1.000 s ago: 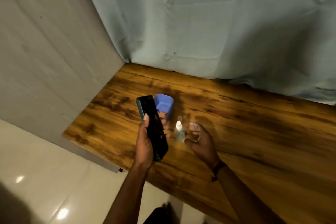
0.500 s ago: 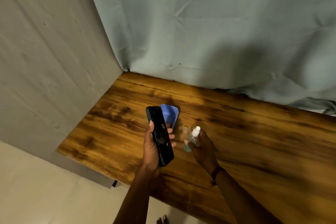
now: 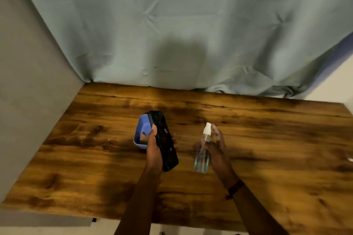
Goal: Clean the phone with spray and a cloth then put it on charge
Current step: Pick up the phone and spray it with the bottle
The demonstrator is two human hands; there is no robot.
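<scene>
The spray bottle [image 3: 202, 150] has come up off the table since a moment ago, when it stood by itself near the blue tub; now the right hand [image 3: 217, 150] has it lifted clear of the wood, and both hands have drifted apart. The bottle is clear with a white pump top, tilted a little with the nozzle pointing away from the person. The fingers wrap its far side, and the forefinger stands up just beside the white top. Whether it is pressing the pump I cannot tell in this dim light.

The left hand [image 3: 154, 150] holds the phone [image 3: 163, 139], a dark slab with its screen facing up. The thumb lies along its left edge, and fingertips curl round the right edge, so it sits clamped across the palm. The phone is in the air, its far end over the rim of the small blue tub [image 3: 140, 133], which rests on the wooden table [image 3: 267, 149]. Phone and bottle are near each other but well short of touching.

A dark band [image 3: 236, 189] circles the right wrist. A pale grey-green curtain [image 3: 172, 25] hangs behind the table down to its back edge.
</scene>
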